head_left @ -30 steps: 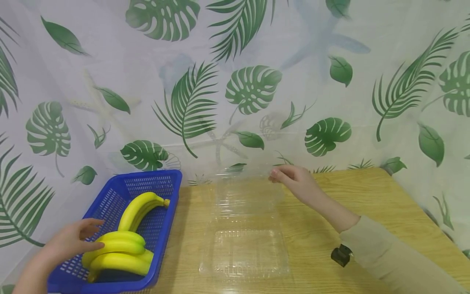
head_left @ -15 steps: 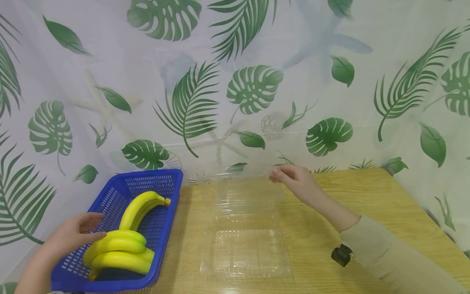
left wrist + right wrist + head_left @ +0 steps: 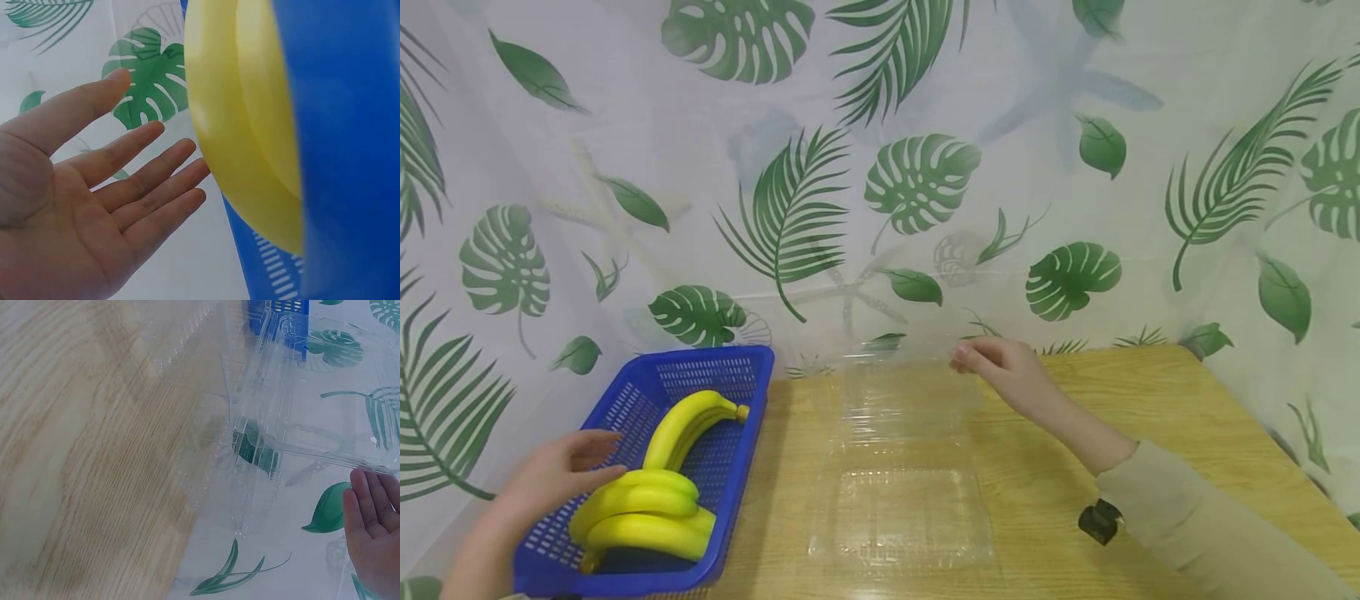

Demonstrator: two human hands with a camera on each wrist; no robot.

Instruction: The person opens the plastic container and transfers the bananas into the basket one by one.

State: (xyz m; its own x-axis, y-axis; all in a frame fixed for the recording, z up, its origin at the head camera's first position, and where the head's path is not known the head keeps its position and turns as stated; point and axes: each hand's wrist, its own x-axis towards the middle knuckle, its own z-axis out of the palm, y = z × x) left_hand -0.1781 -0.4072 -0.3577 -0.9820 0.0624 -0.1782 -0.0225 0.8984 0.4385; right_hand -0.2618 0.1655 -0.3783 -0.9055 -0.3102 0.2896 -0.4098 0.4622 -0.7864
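A blue plastic basket [image 3: 741, 483] at the left holds yellow bananas: one bunch [image 3: 688, 429] toward the back, another bunch [image 3: 640, 500] in front. My left hand [image 3: 561, 475] hangs over the basket's left side, thumb beside the front bunch. In the left wrist view this hand [image 3: 94, 212] has its fingers spread and palm bare, next to yellow bananas [image 3: 237, 119]. A clear plastic clamshell container [image 3: 910, 517] lies unfolded in the middle, its lid [image 3: 898, 400] raised at the back. My right hand [image 3: 1007, 371] pinches the lid's right edge; the right wrist view shows fingertips [image 3: 359, 478] at that rim.
The wood-grain table [image 3: 1090, 417] carries the basket and container. A white leaf-print sheet [image 3: 880, 208] hangs close behind and at the left. A small black device [image 3: 1099, 521] sits by the right sleeve [image 3: 1187, 517].
My left hand has shifted slightly up and to the right over the front bananas. The right hand and the container have stayed in place.
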